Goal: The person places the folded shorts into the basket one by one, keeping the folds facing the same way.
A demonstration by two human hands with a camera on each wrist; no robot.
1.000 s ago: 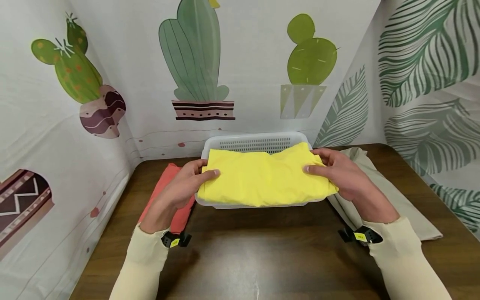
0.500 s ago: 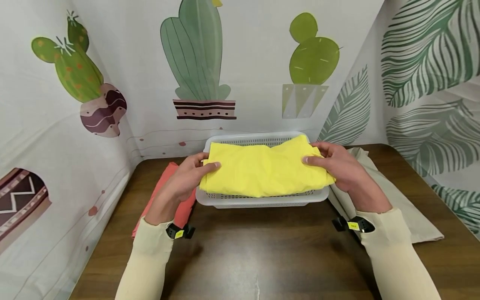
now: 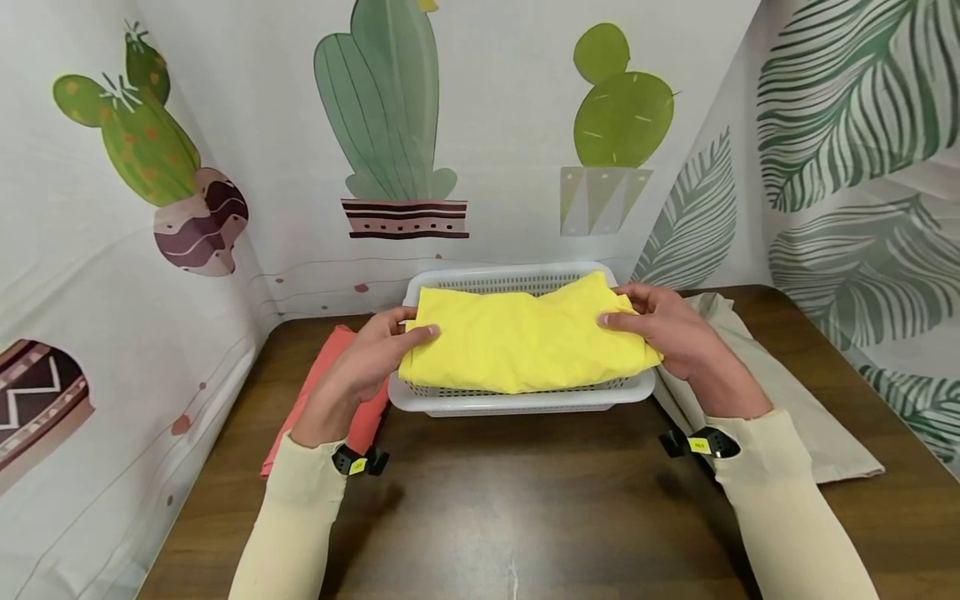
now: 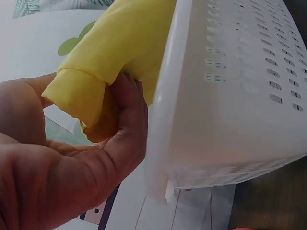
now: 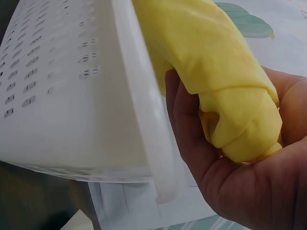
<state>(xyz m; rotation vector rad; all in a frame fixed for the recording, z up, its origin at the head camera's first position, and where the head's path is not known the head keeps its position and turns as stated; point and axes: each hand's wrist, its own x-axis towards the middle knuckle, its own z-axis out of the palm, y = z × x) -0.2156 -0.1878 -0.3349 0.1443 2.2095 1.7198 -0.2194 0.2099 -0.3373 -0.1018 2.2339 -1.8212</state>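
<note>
A folded yellow cloth [image 3: 517,342] spans the top of a white plastic basket [image 3: 525,403] with slotted walls. My left hand [image 3: 375,350] grips its left end, thumb on top and fingers curled beneath. At the opposite end my right hand [image 3: 667,329] holds the cloth the same way. In the left wrist view the folded cloth end [image 4: 86,96] sits between thumb and fingers, close by the basket's rim [image 4: 165,110]. The right wrist view shows the other end [image 5: 240,115] in my right hand, also right at the rim [image 5: 144,96]. The basket's inside is mostly hidden under the cloth.
A red folded cloth [image 3: 326,358] lies on the brown wooden table [image 3: 487,500], partly under my left forearm. To the right lies a grey-beige cloth [image 3: 787,400]. Fabric printed with cacti and leaves [image 3: 510,125] hangs close behind the basket.
Both hands have raised the yellow cloth slightly and shifted it toward the basket's back, baring the front rim. Over the last half second it has hardly moved.
</note>
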